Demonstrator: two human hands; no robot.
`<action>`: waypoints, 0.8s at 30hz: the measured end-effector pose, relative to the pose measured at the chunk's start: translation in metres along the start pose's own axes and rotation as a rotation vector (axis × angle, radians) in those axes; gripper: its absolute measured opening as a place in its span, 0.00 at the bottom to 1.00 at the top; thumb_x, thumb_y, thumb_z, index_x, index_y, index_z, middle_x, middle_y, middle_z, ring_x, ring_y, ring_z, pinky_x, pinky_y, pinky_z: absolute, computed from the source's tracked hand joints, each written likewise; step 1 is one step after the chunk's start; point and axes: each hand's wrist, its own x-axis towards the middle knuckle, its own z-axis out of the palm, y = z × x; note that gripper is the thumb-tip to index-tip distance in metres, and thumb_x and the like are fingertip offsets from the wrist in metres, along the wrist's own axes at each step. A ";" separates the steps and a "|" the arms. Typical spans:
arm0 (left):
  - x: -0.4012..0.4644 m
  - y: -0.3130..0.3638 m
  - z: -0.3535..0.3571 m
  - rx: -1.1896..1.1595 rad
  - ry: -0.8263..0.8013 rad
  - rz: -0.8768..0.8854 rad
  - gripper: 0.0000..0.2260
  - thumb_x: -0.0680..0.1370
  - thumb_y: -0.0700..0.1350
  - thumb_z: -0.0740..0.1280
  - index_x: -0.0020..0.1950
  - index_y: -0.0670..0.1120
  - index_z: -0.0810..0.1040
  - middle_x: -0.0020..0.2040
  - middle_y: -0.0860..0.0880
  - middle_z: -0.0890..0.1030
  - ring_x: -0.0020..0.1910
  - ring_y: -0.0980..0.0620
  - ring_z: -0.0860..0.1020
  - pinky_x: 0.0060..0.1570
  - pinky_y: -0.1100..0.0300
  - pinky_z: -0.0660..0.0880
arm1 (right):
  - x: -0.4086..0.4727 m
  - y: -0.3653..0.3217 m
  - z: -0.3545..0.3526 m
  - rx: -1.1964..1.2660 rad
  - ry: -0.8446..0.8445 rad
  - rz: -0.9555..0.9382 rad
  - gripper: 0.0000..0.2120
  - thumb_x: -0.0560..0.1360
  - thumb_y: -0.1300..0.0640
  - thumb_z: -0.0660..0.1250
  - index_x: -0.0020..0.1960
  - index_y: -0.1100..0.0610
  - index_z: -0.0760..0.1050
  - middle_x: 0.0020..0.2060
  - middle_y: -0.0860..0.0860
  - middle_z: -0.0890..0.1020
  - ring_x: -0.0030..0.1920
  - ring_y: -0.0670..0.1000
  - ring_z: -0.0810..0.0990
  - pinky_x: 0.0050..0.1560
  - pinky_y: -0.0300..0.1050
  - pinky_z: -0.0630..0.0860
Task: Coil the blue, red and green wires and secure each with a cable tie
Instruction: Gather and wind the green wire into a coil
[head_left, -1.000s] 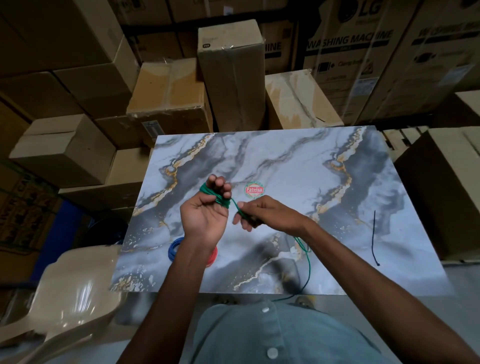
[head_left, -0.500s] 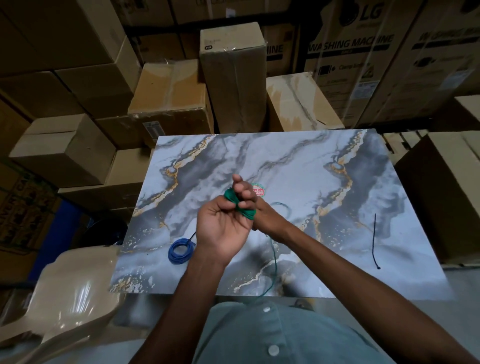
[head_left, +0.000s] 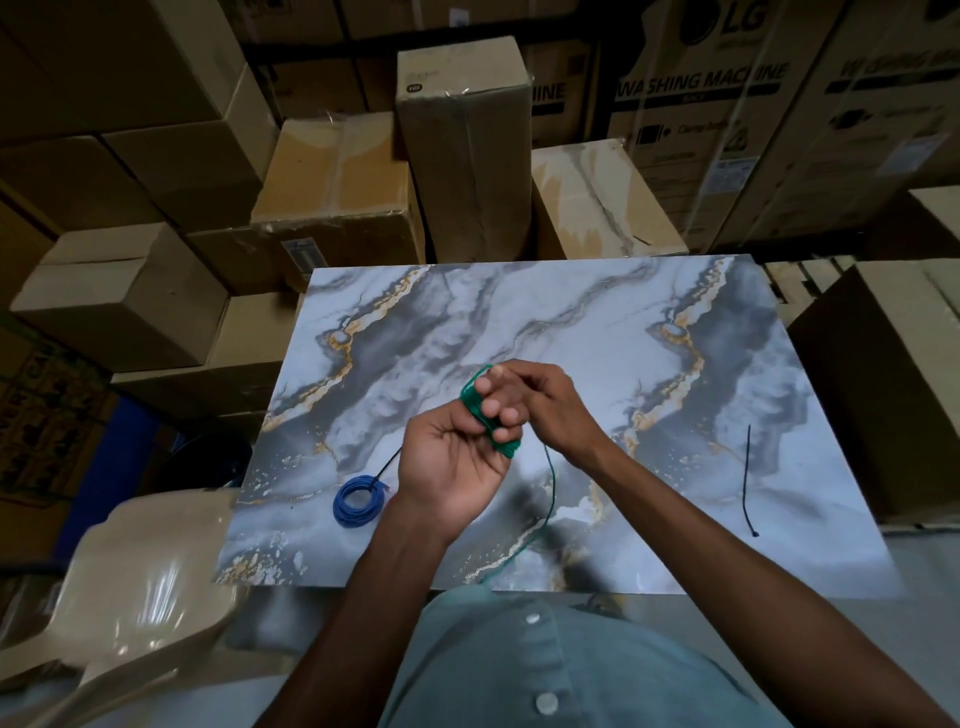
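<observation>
Winding green wire (head_left: 488, 415) round fingers of left hand (head_left: 457, 467), above table (head_left: 649, 364) centre; right hand (head_left: 550, 405) pinching strand at top of coil.

Thin, light, springy, prob. uncoils if let go; best pinched across all loops w/ thumb. Loose tail trailing off near edge. Blue coil (head_left: 358, 500) tied; spare cable tie (head_left: 747, 478) well right.

The large cardboard box (head_left: 727, 130) at the upper right, behind the table, carries the letters "LG" in big dark type near its top edge. Below that, a dark-lettered line on the same box reads "WASHING MACHINE". A neighbouring box (head_left: 550, 93) to its left shows only the letters "INE" beside a dark bar. Smaller print and label stickers on these boxes are too small to read.
</observation>
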 end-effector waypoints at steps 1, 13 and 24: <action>0.001 0.000 0.001 0.001 -0.009 0.014 0.13 0.65 0.30 0.57 0.42 0.41 0.76 0.37 0.46 0.72 0.38 0.49 0.75 0.37 0.61 0.74 | 0.000 0.000 0.000 -0.006 -0.005 -0.030 0.16 0.79 0.43 0.65 0.51 0.55 0.83 0.45 0.64 0.83 0.47 0.64 0.82 0.56 0.69 0.77; 0.033 0.034 -0.020 0.276 0.041 0.347 0.21 0.71 0.29 0.51 0.57 0.38 0.77 0.45 0.44 0.82 0.48 0.47 0.82 0.50 0.59 0.80 | -0.034 0.018 -0.001 -0.245 0.040 -0.183 0.12 0.84 0.55 0.65 0.44 0.54 0.81 0.25 0.44 0.69 0.27 0.46 0.65 0.32 0.39 0.63; 0.051 0.027 -0.060 0.743 0.136 0.480 0.25 0.67 0.32 0.55 0.62 0.36 0.74 0.50 0.42 0.82 0.53 0.45 0.80 0.58 0.55 0.77 | -0.047 -0.012 -0.018 -0.176 -0.046 -0.136 0.14 0.81 0.54 0.70 0.37 0.54 0.81 0.24 0.45 0.66 0.27 0.44 0.62 0.31 0.40 0.60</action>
